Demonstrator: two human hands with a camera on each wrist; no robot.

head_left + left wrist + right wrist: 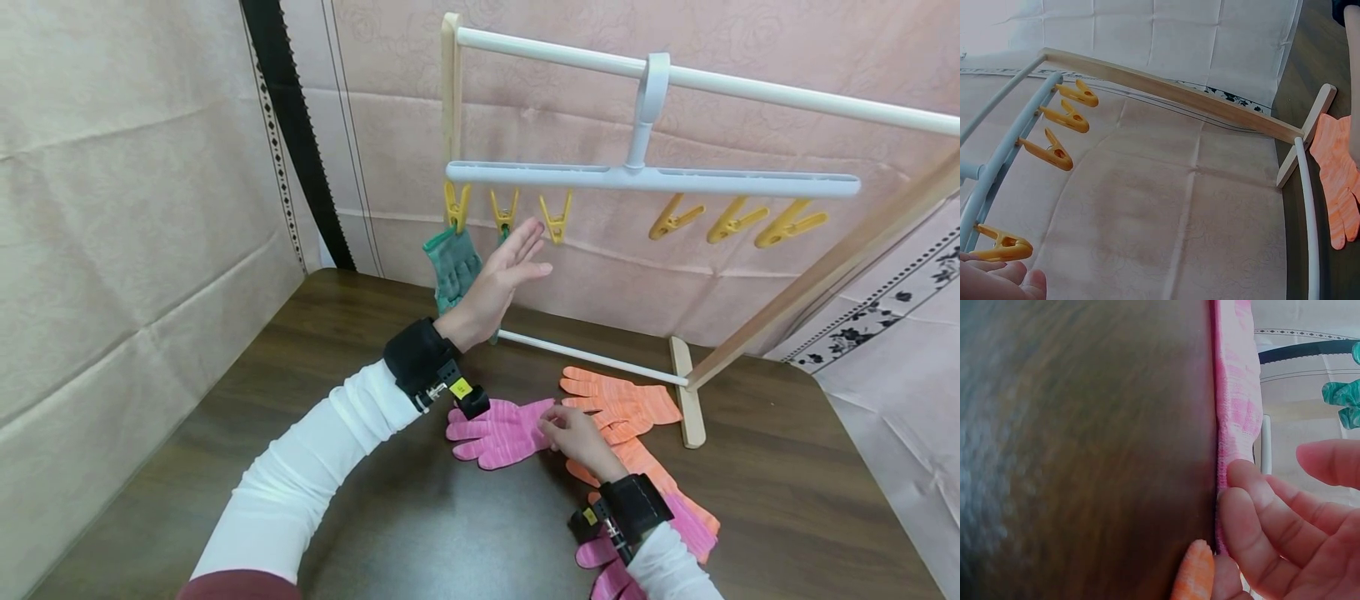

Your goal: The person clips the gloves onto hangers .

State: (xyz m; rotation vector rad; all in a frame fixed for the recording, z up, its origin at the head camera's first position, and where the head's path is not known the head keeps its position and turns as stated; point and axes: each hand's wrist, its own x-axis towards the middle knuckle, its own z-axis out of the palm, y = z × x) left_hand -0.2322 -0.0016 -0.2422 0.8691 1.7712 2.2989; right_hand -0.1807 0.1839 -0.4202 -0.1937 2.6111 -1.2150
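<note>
Left hand [497, 287]: grip wide, near yellow clip [556, 227]. Right hand [582, 438]: touching pink glove [498, 435] (cannot tell whether its grip pinches it).

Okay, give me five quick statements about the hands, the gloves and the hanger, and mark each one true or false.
1. A green glove hangs from a yellow clip on the hanger. True.
2. The right hand is at the cuff of a pink glove. True.
3. The hanger lies flat on the table. False: it is hooked over the rack's top bar.
4. Orange gloves lie on the table. True.
5. The left hand is gripping an orange glove. False: it is raised near the hanger's clips, its fingers extended.
</note>
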